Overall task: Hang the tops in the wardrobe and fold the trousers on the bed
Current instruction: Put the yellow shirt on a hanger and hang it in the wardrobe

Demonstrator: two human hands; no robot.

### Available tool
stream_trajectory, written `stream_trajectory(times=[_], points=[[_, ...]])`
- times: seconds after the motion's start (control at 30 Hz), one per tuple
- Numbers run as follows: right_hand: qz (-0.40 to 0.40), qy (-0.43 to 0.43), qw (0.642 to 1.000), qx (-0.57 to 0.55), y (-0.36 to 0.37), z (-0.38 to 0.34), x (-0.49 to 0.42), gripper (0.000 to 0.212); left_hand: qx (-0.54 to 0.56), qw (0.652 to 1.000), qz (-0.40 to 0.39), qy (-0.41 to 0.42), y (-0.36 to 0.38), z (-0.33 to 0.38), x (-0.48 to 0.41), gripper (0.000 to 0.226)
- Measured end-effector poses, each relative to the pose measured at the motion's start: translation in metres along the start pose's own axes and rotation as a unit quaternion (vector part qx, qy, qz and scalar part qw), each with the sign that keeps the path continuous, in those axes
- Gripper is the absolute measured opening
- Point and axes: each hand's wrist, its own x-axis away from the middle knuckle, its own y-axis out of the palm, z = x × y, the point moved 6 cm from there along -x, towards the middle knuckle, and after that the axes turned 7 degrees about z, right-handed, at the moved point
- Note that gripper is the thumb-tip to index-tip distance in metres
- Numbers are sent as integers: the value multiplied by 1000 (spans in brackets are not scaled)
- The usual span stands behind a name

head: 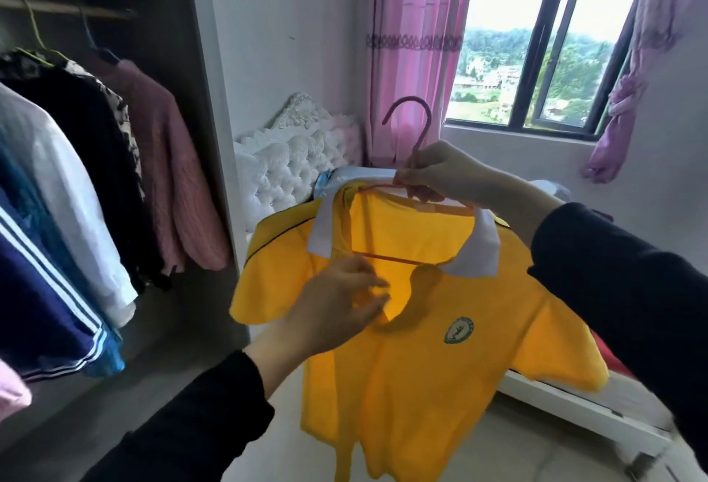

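- Progress check: the yellow short-sleeved polo shirt with a white collar is already on the thin pink wire hanger, so I'd say the threading is done. It just isn't on the wooden wardrobe rail yet.
- The right grip is closed round the hanger's neck, right under the hook.
- The left grip sits lower and to the left of that one, pinching the shirt's front at the neck opening. Looks like straightening to me.
- The shirt hangs below the right grip, in mid-air. The rail is up and well off to the left of both grips, with a pink knitted sweater and other tops hanging there.
- Still left: hooking this one on, plus the trousers. Can't spot any, the shirt hides most of the white-framed bed.
- Direction: hook points up, tip curling left toward the wardrobe. The hanger's long axis runs left-right, dipping slightly right. The shirt's runs collar-up, hem-down, badge facing the wearer.
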Motion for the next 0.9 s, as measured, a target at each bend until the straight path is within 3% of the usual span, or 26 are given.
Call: stream_trajectory(times=[0.07, 0.1, 0.17, 0.23, 0.33, 0.43, 0.5, 0.6, 0.73, 0.83, 0.9], points=[[3, 4, 1000, -9, -5, 3, 1, 24, -48, 971, 232, -2, -36, -18, 1, 33], [4, 4, 1000, -10, -6, 3, 1, 23, -68, 957, 278, -53, -48, -37, 1, 42], [8, 6, 1000, -7, -8, 3, 0, 22, -102, 950, 227, -190, -52, -81, -5, 63], [13, 7, 1000, -6, -9, 1, -1, 21, -112, 946, 143, -267, -48, -117, -5, 57], [25, 11, 1000, 0, -13, 6, -4, 19, -28, 958, 120, -260, -55, -136, -8, 19], [46, 17, 999, -9, -23, 17, -5, 16, 89, 937, 157, -299, -71, -147, -6, 19], [61, 18, 998, -25, -29, 23, -6, 16, 117, 943, 90, -298, -65, -148, -5, 11], [75, 18, 996, -46, -34, 27, -11, 16, 115, 940, -44, -319, -33, -148, 2, 36], [86, 12, 996, -22, -38, 33, -19, 17, 115, 948, 46, -292, -38, -149, -10, 19], [77, 14, 997, 0, -35, 42, -21, 17, 218, 915, 115, -318, -55, -151, -18, 23], [81, 19, 996, -39, -37, 46, -24, 15, 230, 897, 123, -358, -61, -162, -17, 28]])
